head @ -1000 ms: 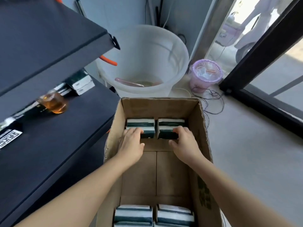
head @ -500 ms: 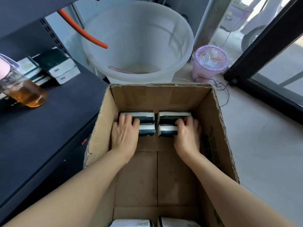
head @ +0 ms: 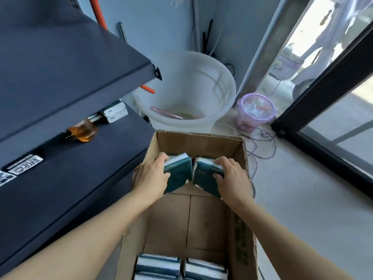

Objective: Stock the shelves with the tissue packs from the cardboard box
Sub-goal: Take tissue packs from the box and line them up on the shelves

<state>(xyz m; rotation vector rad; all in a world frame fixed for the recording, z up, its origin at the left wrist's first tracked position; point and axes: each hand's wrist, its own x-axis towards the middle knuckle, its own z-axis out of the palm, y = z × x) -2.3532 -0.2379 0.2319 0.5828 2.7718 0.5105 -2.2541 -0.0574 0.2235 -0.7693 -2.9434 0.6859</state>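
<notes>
**Two tissue stacks gripped over the box**

Two hands are in the cardboard box [head: 240, 235], each closed round its own stack of dark green tissue packs. The left hand [head: 150, 178] grips the left stack [head: 178, 174] from its outer side, thumb across the front face and fingers over the top edge. The right hand [head: 232, 178] holds the right stack [head: 204, 176] the same way from the other side. Both stacks are tilted, their top edges leaning toward each other and nearly touching, their lower corners splayed apart above the bare cardboard floor of the box, at its far end.

More packs [head: 179, 267] lie flat in two columns at the near end of the box, white and green bands facing up. The middle of the box floor shows bare cardboard.

The box stands on the floor just beside a dark shelf unit [head: 70, 188] on the left. On the lower shelf, toward the back, a few packs [head: 114, 112] are already stacked, and a jar [head: 83, 131] of amber liquid sits near them. Label strips [head: 24, 165] lie further forward on the same shelf.

Beyond the box stands a large white tub [head: 201, 81], and to its right a small lilac basket [head: 255, 110] by the glass door [head: 333, 98].
</notes>
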